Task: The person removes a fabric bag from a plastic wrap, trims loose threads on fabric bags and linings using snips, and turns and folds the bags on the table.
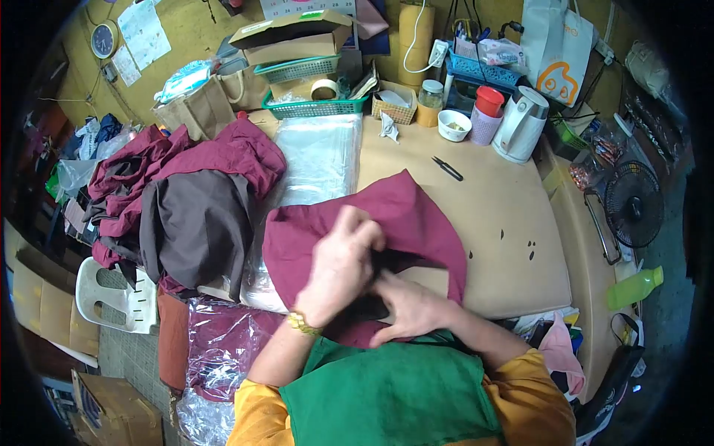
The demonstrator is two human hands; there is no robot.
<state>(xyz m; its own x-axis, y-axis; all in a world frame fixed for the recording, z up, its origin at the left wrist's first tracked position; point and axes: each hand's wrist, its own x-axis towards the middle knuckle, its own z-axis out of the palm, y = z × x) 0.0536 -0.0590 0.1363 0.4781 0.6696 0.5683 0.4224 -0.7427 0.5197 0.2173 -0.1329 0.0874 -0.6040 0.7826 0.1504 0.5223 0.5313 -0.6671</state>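
Note:
A maroon cloth piece [401, 204] with a dark inner side lies spread at the front of the table. My left hand [343, 260], with a gold band at the wrist, is over its middle, fingers curled and closed on the fabric; motion smears them somewhat. Close beside it, my right hand [413, 303] grips the cloth's dark fold, its thumb apart and its fingertips partly hidden. Between the hands the dark fabric is bunched. A pair of small black thread snips [447, 168] rests on the table beyond the cloth.
Maroon and dark garments [197, 215] are heaped at left, beside clear plastic bags [316, 163]. Along the back stand a green basket [312, 108], a jar [430, 102], a white bowl [454, 125], a red cup [489, 100] and a white kettle [522, 125]. A fan [634, 204] is at right.

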